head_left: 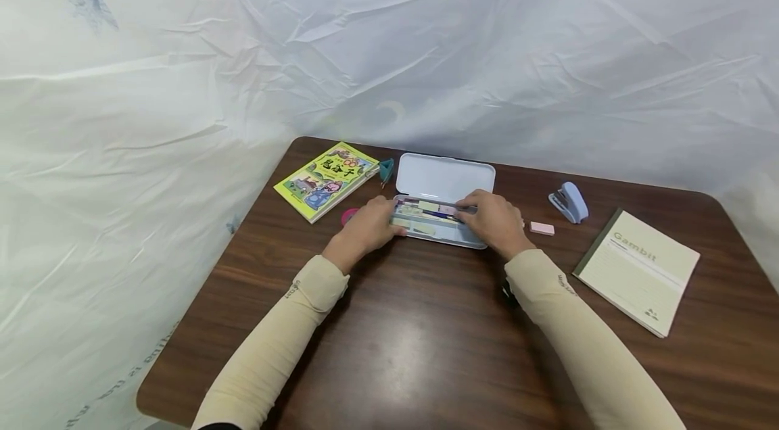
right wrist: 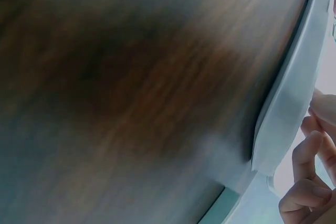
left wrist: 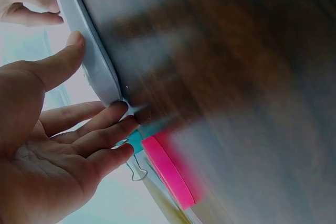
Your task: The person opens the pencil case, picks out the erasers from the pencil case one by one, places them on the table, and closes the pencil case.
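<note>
A pale blue-grey pencil case [head_left: 446,176] lies with its lid raised toward the back of the table. My left hand [head_left: 368,222] grips its left end; in the left wrist view the thumb [left wrist: 75,43] presses the front wall and the other fingers reach around the end. Over the right half of the tray, my right hand [head_left: 494,219] bends its fingers, with thumb and fingertips close together beside a dark blue pen [head_left: 437,214]. I cannot tell whether they pinch anything. Cream-coloured pieces [head_left: 424,230] and other stationery lie inside the case.
Left of the case are a yellow book [head_left: 328,180], a teal binder clip [head_left: 386,170] and a pink roll [left wrist: 169,174]. To the right lie a pink eraser [head_left: 541,228], a light blue stapler [head_left: 569,203] and a cream notebook [head_left: 639,269]. White sheeting [head_left: 389,44] hangs behind the table.
</note>
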The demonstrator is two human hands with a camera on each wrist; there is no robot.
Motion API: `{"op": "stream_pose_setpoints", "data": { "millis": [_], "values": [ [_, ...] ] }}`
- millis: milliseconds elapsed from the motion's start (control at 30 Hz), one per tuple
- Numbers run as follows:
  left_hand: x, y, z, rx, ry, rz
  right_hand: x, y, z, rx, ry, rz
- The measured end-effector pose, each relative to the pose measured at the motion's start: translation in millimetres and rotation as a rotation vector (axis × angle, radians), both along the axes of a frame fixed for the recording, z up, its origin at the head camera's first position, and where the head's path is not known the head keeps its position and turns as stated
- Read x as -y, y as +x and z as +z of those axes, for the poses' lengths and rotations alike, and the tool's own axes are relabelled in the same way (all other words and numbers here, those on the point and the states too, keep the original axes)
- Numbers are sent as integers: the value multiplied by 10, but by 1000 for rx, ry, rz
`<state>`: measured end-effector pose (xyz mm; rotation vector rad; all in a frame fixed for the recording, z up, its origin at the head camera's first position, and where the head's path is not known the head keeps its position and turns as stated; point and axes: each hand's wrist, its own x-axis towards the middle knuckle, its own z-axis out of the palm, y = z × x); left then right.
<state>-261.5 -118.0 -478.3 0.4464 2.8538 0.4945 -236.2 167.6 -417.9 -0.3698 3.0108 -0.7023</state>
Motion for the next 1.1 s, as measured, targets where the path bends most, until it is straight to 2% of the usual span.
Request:
{"op": "stream_pose_setpoints", "data": {
  "millis": [200,433,833,1100],
  "values": [
    [-25,1,4,-1,6,-12,24,-27,-33,19,16,-8],
    [-22,1,-12,-36,8,-28,40,-23,-30,26,14,-10],
    [-14,1,-25,-42,6,-38,44,-5,-55,19,-68,-27],
    [24,-23,-92,-63,3,-38,-62,14,-69,44,-188,-41]
  ]
}}
